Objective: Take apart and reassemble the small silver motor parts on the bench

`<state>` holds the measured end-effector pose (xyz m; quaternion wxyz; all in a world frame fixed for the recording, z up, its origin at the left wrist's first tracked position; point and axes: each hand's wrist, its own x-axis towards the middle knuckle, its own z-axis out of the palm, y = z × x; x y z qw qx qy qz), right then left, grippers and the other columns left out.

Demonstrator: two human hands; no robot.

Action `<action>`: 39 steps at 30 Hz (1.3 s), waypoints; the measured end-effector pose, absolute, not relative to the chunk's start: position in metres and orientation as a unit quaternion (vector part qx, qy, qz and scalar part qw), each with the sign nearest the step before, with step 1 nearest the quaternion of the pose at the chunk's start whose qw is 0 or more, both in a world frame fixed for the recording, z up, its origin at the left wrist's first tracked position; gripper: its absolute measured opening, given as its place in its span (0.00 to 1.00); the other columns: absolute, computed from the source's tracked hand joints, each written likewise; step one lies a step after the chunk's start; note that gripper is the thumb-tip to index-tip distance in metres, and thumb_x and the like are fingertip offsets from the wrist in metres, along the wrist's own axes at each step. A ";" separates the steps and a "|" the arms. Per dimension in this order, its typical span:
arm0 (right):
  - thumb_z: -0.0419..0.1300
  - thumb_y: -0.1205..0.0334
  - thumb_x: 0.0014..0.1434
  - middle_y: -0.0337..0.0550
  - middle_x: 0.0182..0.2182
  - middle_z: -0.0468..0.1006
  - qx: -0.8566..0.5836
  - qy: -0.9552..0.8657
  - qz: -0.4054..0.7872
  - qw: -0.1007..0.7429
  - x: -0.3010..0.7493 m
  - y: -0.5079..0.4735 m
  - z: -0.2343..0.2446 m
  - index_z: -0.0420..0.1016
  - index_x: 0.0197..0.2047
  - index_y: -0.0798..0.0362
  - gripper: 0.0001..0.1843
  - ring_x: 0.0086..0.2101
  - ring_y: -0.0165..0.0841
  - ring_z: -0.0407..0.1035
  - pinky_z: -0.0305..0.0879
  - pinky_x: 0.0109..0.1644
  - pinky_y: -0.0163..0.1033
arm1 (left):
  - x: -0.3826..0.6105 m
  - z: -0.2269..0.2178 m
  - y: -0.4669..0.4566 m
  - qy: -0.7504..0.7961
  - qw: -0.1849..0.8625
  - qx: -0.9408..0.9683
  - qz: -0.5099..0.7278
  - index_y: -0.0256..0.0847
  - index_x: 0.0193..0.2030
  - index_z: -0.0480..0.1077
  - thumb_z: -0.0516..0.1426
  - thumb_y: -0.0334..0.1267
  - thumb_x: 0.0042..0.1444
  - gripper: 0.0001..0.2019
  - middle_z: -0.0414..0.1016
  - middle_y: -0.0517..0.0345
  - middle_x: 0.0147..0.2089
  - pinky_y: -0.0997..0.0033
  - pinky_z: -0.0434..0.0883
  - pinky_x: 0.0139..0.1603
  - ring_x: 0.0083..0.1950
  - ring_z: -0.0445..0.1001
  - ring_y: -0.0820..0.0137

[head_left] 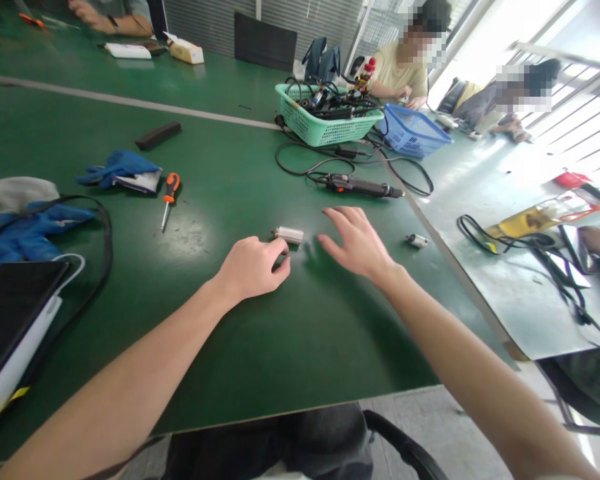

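Observation:
My left hand (pixel 254 268) rests on the green table, fingers curled, with a gap between thumb and index finger. Just beyond its index finger lies a small silver cylinder (pixel 290 235) with a dark end, like a small motor; whether they touch I cannot tell. My right hand (pixel 356 243) hovers to the right of the cylinder, fingers spread and holding nothing. A similar small metal cylinder (pixel 417 241) lies farther right. Beyond my right hand is a black corded electric screwdriver (pixel 363 187). To the left lies an orange-and-black handled screwdriver (pixel 170 193).
Blue gloves (pixel 123 170), a dark bar (pixel 159 135) and a black-screened device (pixel 17 307) with cables occupy the left. Behind stand a green basket (pixel 325 129) of cables and a blue basket (pixel 413 133). Other people sit around the tables; a yellow bottle (pixel 527 217) lies right.

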<state>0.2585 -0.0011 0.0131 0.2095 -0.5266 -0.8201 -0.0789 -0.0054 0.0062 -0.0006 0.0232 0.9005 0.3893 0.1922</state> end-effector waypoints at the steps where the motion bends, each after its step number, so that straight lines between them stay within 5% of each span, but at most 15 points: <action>1: 0.57 0.47 0.66 0.59 0.57 0.71 -0.517 -0.826 -0.073 0.212 0.238 0.005 0.010 0.64 0.68 0.55 0.32 0.56 0.53 0.63 0.64 0.59 0.60 | -0.006 0.000 0.006 0.393 0.024 0.895 0.209 0.42 0.40 0.74 0.52 0.42 0.63 0.11 0.77 0.57 0.28 0.65 0.68 0.35 0.27 0.72 0.67; 8: 0.56 0.51 0.69 0.51 0.42 0.73 -0.485 -0.854 0.016 0.188 0.197 0.023 -0.007 0.75 0.53 0.53 0.18 0.45 0.45 0.65 0.67 0.53 0.51 | -0.006 0.000 0.009 0.426 0.017 0.878 0.218 0.41 0.41 0.72 0.50 0.42 0.64 0.11 0.75 0.56 0.28 0.67 0.65 0.31 0.28 0.71 0.67; 16: 0.61 0.52 0.66 0.49 0.44 0.72 -0.483 -0.846 0.069 0.217 0.224 -0.021 -0.001 0.75 0.55 0.50 0.17 0.46 0.44 0.66 0.68 0.52 0.50 | 0.000 0.001 0.011 0.430 0.033 0.887 0.163 0.41 0.54 0.70 0.52 0.42 0.63 0.15 0.78 0.56 0.32 0.66 0.65 0.32 0.31 0.74 0.64; 24: 0.62 0.55 0.65 0.49 0.45 0.74 -0.493 -0.831 0.085 0.243 0.225 -0.030 -0.008 0.74 0.55 0.49 0.17 0.47 0.45 0.67 0.68 0.54 0.52 | 0.003 0.004 0.012 0.367 0.032 0.923 0.113 0.43 0.46 0.73 0.51 0.41 0.64 0.12 0.80 0.55 0.35 0.63 0.68 0.38 0.35 0.76 0.62; 39: 0.58 0.54 0.69 0.50 0.47 0.75 -0.478 -0.841 0.083 0.241 0.220 -0.033 -0.009 0.70 0.61 0.49 0.20 0.47 0.44 0.67 0.68 0.55 0.52 | 0.003 0.000 0.013 0.343 0.017 0.932 0.112 0.42 0.43 0.72 0.51 0.44 0.67 0.11 0.78 0.57 0.33 0.65 0.63 0.35 0.33 0.75 0.63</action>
